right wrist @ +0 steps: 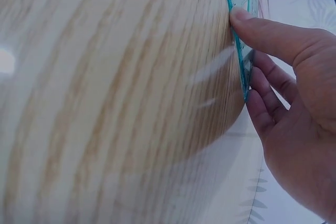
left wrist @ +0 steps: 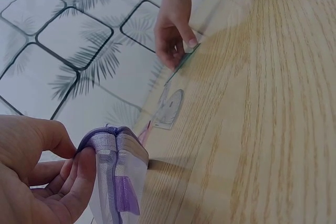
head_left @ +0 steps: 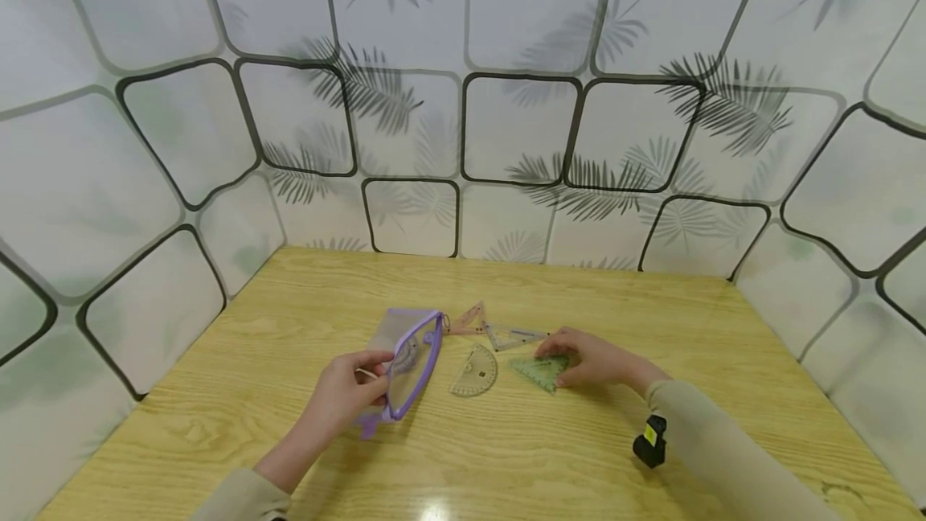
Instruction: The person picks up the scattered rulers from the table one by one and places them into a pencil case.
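Observation:
My left hand (head_left: pixel 346 394) pinches the rim of a see-through zip pouch (head_left: pixel 415 380) with purple edging, its mouth gaping to the right. A round-edged clear shape shows through the pouch's side; whether it lies inside I cannot tell. With thumb and fingers, my right hand (head_left: pixel 596 358) grips a green triangular set square (head_left: pixel 541 371) by its edges, low at the tabletop. In the right wrist view the thumb presses the face of the set square (right wrist: pixel 242 3). Between the hands lies a clear half-round protractor (head_left: pixel 475 372).
Behind the protractor, a reddish set square (head_left: pixel 470 320) lies near the pouch's far corner, beside a clear set square (head_left: pixel 510 336). The wooden table (head_left: pixel 506 465) meets a patterned covering (head_left: pixel 506 127) at the back and sides. A black device (head_left: pixel 650 442) sits at the right sleeve.

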Motion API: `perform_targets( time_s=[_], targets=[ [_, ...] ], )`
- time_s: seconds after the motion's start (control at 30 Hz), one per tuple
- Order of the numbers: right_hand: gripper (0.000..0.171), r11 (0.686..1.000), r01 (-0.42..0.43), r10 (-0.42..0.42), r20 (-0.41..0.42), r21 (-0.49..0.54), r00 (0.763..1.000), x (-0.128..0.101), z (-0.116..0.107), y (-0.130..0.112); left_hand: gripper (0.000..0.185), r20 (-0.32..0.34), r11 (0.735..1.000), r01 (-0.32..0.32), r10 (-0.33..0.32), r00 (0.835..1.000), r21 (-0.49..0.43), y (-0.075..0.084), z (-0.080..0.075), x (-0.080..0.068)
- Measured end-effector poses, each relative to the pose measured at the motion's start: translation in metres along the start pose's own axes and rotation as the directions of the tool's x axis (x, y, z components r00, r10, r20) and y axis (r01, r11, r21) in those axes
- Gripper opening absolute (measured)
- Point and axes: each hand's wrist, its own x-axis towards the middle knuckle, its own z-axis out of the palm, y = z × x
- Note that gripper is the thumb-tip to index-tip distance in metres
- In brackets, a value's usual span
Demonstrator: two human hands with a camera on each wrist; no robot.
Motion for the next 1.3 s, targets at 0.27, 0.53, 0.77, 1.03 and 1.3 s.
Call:
perform_targets(
  time_s=[0.27, 0.53, 0.77, 1.03, 1.3],
  targets=[
    [0.038, 1.0, -0.002, 0.002, -0.014, 0.0, 1.0, 0.0013, 0.0002, 0.0001, 0.041, 0.005, 1.0, -0.007, 0.007, 1.0, 0.002, -0.0007, -0.0004, -0.0012],
    [0.038, 1.0, -0.007, 0.007, -0.033, 0.008, 0.999, 0.0016, 0.0024, -0.0021, 0.041, 0.01, 1.0, -0.005, 0.005, 1.0, -0.004, -0.0004, -0.0006, -0.0009],
    [0.038, 0.999, 0.018, -0.016, -0.041, 0.037, 0.999, 0.003, 0.0066, 0.0012, 0.041, 0.016, 1.0, -0.017, 0.017, 1.0, 0.002, -0.0009, -0.0007, -0.0008],
    [0.035, 0.999, 0.029, -0.027, -0.056, 0.035, 0.998, 0.0019, 0.0057, 0.0018, 0.041, 0.014, 1.0, -0.006, 0.006, 1.0, 0.004, -0.001, -0.0004, -0.0004],
    [0.033, 0.999, 0.01, -0.008, -0.04, 0.038, 0.999, 0.0024, 0.0054, -0.0001, 0.041, 0.017, 1.0, -0.001, 0.001, 1.0, 0.002, -0.0001, -0.0001, -0.0005]
  ],
)
